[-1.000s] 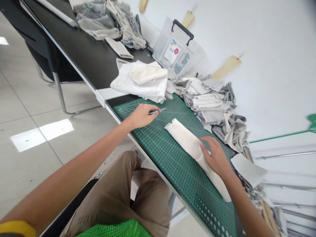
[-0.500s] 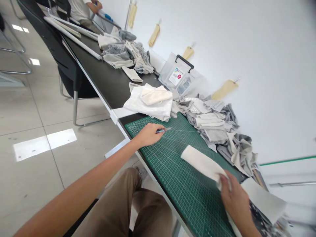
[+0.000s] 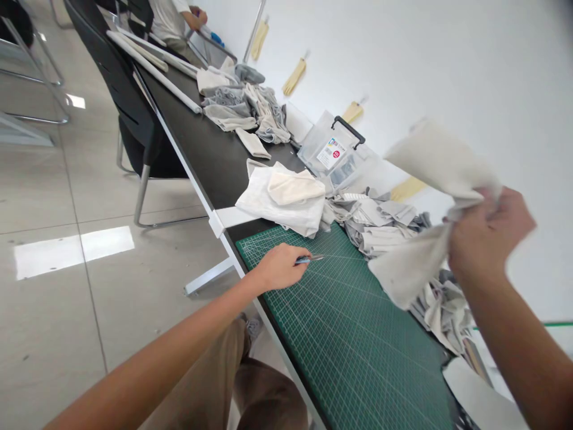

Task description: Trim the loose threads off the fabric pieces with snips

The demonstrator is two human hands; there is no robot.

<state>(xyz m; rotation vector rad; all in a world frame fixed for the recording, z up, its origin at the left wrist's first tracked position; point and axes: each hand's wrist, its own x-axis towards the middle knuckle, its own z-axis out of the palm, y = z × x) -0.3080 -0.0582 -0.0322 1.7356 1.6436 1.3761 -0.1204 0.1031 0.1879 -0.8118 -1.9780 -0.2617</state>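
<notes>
My left hand (image 3: 284, 267) rests near the far left corner of the green cutting mat (image 3: 353, 328). Its fingers are closed around a small blue-handled tool with a pointed metal tip (image 3: 308, 258), which points right; whether it is a pair of snips or a knife I cannot tell. Up off the mat on the right, my right hand (image 3: 486, 233) grips an off-white piece of cloth (image 3: 409, 266) at its middle. The cloth is blurred, with one end flaring up in front of the wall and the other hanging down before the grey pile.
White folded cloth (image 3: 286, 197) lies beyond the mat. Grey and white fabric piles (image 3: 385, 224) line the wall side, with another heap (image 3: 250, 107) farther off. A clear lidded box (image 3: 331, 152) stands between them. A black chair (image 3: 138, 113) sits left; a person (image 3: 172, 27) is behind.
My right hand has lifted the off-white cloth from low over the mat up toward the wall, and the cloth has flared out. My left hand still holds the blue tool near the same place.
</notes>
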